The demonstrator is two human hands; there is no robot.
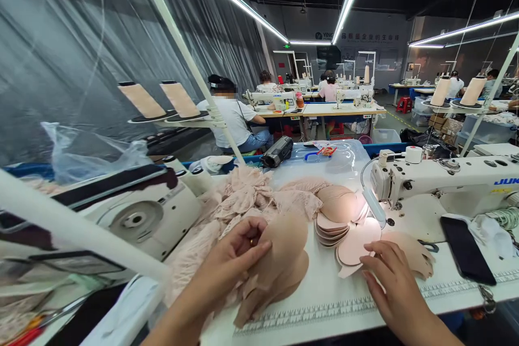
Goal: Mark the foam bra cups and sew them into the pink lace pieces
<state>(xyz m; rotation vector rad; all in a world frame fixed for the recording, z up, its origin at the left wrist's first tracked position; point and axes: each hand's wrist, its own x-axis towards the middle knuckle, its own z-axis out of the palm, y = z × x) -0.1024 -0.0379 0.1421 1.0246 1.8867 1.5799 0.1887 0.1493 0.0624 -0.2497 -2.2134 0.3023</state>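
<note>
Left hand [243,251] pinching a beige, rounded fabric piece [288,238] left of the pale pink oval pads [359,243], right hand [393,281] loosely spread, I judge it light, soft, easily creased, best gripped by its edge.

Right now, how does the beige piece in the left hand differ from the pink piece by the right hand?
Colour: the beige piece is tan; the pink piece is paler and pinker.
Pose: the beige piece is pinched in the left hand; the pink piece lies beside a stack.
Light: the pink piece sits in brighter light than the beige piece.
Shared: both have rounded edges.
</note>
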